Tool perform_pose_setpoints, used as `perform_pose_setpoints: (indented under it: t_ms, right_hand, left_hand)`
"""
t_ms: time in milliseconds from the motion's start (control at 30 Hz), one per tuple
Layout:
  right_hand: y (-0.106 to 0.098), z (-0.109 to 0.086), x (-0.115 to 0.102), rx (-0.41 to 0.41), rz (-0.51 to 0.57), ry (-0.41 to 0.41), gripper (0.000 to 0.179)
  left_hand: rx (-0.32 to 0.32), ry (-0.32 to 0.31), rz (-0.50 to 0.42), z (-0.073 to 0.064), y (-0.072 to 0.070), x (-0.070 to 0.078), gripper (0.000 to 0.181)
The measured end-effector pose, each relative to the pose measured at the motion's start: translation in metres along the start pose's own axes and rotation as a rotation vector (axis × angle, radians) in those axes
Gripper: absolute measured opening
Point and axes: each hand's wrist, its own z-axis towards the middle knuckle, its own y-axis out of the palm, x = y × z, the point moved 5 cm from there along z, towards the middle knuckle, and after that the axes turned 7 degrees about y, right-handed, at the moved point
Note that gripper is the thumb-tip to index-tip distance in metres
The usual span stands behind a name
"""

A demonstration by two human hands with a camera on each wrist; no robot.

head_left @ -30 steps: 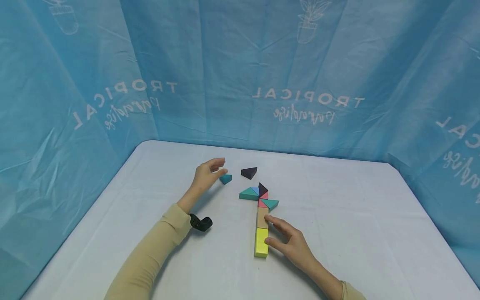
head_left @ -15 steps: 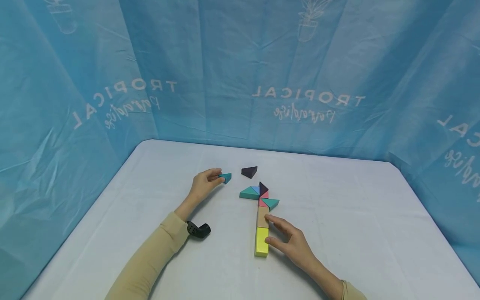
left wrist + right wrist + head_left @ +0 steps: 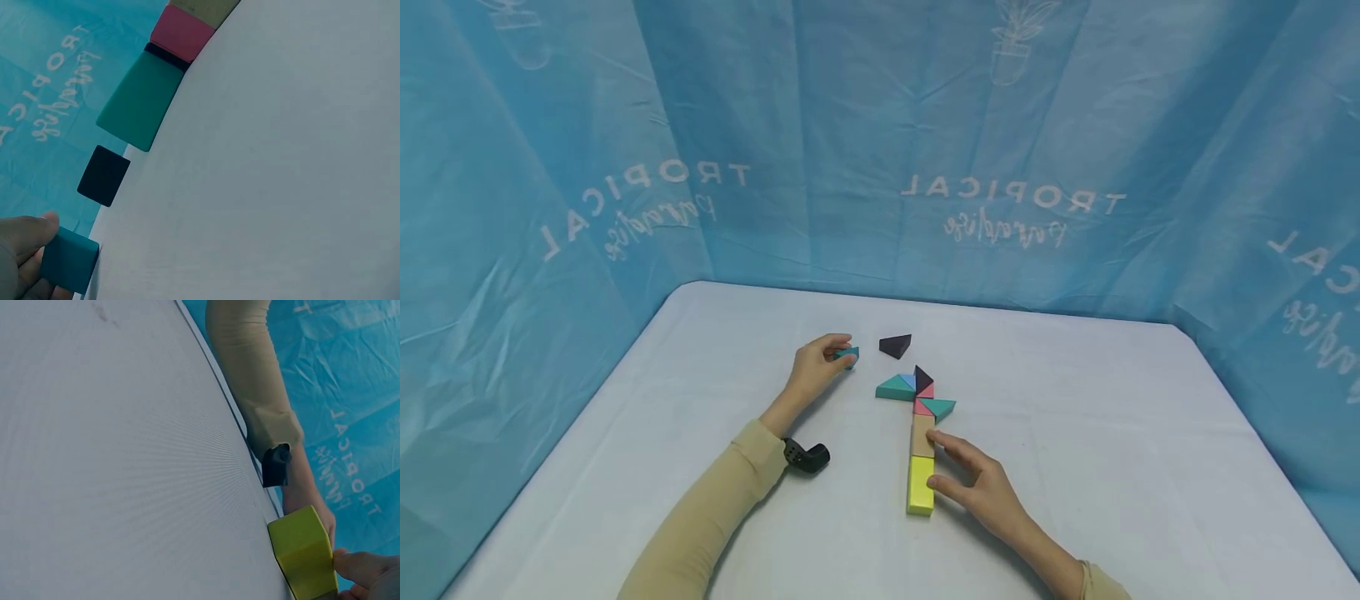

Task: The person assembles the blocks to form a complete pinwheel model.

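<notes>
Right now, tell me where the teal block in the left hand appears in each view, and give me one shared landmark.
Head: the teal block is just left of centre, pinched in the left hand.
Left wrist: bottom left corner, beside the thumb.
Right wrist: not visible; the left hand is partly hidden behind the yellow block.
Shared landmark: the blue curtain with white lettering.
</notes>
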Motion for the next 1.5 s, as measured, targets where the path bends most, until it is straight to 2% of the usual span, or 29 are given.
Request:
perform_pose_setpoints:
  t_ms: [167,367,467,567,700,967,1167,1267,1367,1500]
  right_hand:
    - [0.001,0.000,0.001,-0.001,-0.007,0.007,0.057]
    - [0.002,0.000,0.000,-0.001,-0.013,-0.001,0.056]
    - [0.002,0.000,-0.007,0.009,-0.023,-0.013,0.055]
    - [0.001,-0.001,-0.020,0.013,-0.026,-0.032,0.055]
    - [0.001,-0.003,-0.033,0.003,-0.021,-0.023,0.054]
    - [0.000,-0.003,-0.035,0.000,-0.013,-0.024,0.054]
    - [0.000,-0.003,-0.034,-0.001,-0.015,-0.036,0.054]
    - [0.001,-0.003,-0.033,-0.001,-0.027,-0.049,0.054]
    - [0.000,-0.003,-0.033,0.002,-0.030,-0.050,0.054]
    - [0.000,-0.004,-0.034,0.004,-0.023,-0.043,0.054]
  left_hand:
    - [0.029,0.007,0.031,0.004,-0.001,-0.004,0.032]
    - [0.016,0.004,0.031,0.000,0.000,-0.008,0.039]
    - [0.001,0.009,0.051,-0.001,0.001,-0.009,0.042]
    - [0.018,0.005,0.056,-0.001,0.000,-0.010,0.038]
    - [0.065,-0.027,0.057,0.000,-0.005,-0.011,0.032]
    - [0.107,-0.111,0.098,0.006,-0.012,-0.015,0.030]
    - [0.154,-0.126,0.073,0.009,-0.014,-0.018,0.029]
    - [0.149,-0.111,0.029,0.007,-0.016,-0.019,0.033]
    - [0.116,-0.088,-0.007,0.005,-0.017,-0.018,0.039]
    - [0.064,-0.073,0.018,0.001,-0.020,-0.019,0.043]
